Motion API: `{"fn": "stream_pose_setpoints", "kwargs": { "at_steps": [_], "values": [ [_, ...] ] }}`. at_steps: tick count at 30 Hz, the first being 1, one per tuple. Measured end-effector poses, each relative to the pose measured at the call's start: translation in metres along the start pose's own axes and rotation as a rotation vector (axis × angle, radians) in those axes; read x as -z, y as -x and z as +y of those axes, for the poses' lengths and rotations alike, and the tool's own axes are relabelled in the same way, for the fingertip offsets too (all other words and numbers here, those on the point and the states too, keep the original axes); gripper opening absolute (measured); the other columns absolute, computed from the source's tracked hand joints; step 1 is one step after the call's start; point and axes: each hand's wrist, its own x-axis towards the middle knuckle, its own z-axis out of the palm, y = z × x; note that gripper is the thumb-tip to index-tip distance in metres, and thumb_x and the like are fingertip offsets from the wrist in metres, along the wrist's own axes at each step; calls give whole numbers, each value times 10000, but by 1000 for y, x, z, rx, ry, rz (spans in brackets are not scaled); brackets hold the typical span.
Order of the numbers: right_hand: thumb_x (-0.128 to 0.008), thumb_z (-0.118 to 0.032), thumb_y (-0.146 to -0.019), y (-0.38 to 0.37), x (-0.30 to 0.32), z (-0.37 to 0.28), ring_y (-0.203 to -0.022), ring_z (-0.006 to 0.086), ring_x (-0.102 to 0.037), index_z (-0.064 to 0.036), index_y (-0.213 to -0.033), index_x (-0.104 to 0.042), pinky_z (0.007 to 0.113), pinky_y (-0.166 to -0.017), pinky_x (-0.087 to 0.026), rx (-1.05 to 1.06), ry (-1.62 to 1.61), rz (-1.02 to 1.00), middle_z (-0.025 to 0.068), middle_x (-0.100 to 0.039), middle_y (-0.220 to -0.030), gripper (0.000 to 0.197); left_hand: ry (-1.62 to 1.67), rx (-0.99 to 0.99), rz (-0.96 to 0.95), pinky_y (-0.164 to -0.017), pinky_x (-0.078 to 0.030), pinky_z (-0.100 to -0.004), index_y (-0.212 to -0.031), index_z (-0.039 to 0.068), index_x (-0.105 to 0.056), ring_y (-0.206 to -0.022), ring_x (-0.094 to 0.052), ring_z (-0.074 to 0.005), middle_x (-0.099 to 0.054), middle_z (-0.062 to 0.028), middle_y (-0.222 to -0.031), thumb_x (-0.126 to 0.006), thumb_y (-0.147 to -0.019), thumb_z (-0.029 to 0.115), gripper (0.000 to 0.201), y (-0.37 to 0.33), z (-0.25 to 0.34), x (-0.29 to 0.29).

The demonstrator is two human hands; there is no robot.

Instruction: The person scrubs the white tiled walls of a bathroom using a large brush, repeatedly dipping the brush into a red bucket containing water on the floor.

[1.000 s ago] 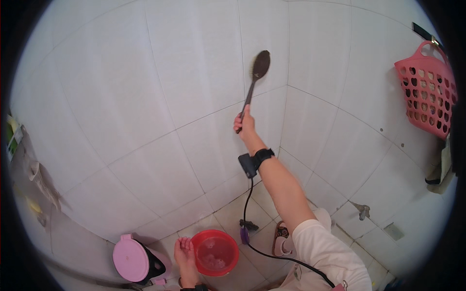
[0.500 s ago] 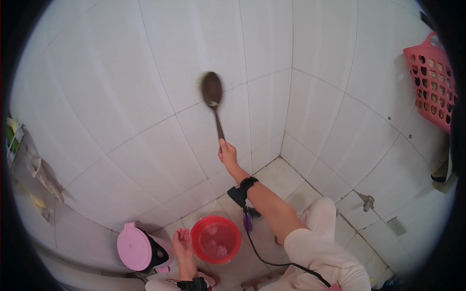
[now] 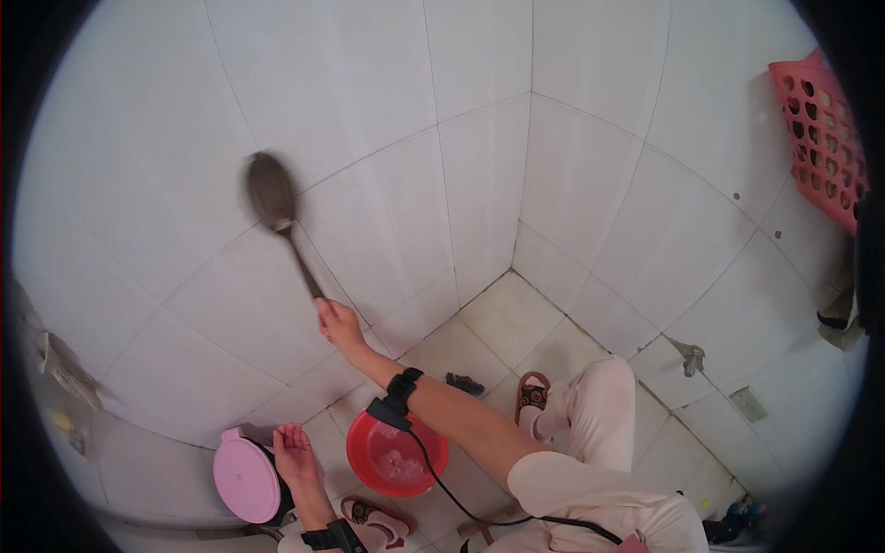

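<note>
My right hand [image 3: 339,324] is closed round the handle of a long brown scrub brush [image 3: 272,192]. The brush's oval head lies up against the white tiled wall [image 3: 369,221], slightly blurred, its bristles turned to the tiles. Palm up and fingers loosely curled, my left hand [image 3: 295,453] holds nothing. It hovers between a bin with a pink lid [image 3: 245,475] and a red basin [image 3: 353,461] of water with whitish suds on it. My right forearm and its black strap hide part of the basin's rim.
A pink basket [image 3: 816,138] hangs on the right wall, above a tap [image 3: 691,359] and a floor-level grate [image 3: 748,404]. A small dark brush-like thing [image 3: 465,383] lies on the floor by the wall. A black cable [image 3: 461,507] trails from my right wrist.
My right hand has swept the scrub brush leftward along the wall, its head now tilting left. My left hand has shifted a little left, nearer the bin. The view has moved too.
</note>
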Motion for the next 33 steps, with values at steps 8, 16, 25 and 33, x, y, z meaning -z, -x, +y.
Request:
{"fn": "stream_pose_setpoints", "kwargs": {
  "at_steps": [8,16,25,33],
  "values": [
    [-466,-537,-817,-18,67,56,-342,92,-344,-99,-642,-423,224,-318,-268,-150,-361,420,-12,-392,-470,474,-4,-13,75,-756,-440,-273,-887,90,-575,-843,-562,-163,-609,-37,-866,-536,-850,260,179,6,13,6],
    [-420,-643,-771,-26,81,68,-365,96,-262,-125,-667,-371,246,-371,-235,-333,-840,374,-33,-309,-490,530,28,43,-38,-761,-443,-277,-902,83,-572,-861,-564,-166,-612,-45,-879,-526,-859,248,177,6,6,-13],
    [-521,-340,-851,-38,-27,-3,-453,120,-377,-38,-641,-447,293,-432,-331,506,398,-83,16,-408,-495,375,47,-36,-68,-781,-447,-293,-933,66,-548,-896,-560,-175,-595,-37,-911,-479,-882,208,166,5,29,3],
    [-411,-616,-798,-102,134,-17,-341,94,-258,-135,-621,-377,247,-328,-223,-90,-567,419,-27,-321,-460,514,-21,-29,72,-769,-454,-276,-892,71,-550,-867,-565,-166,-595,-31,-882,-498,-874,216,155,11,26,8]
  ]
}}
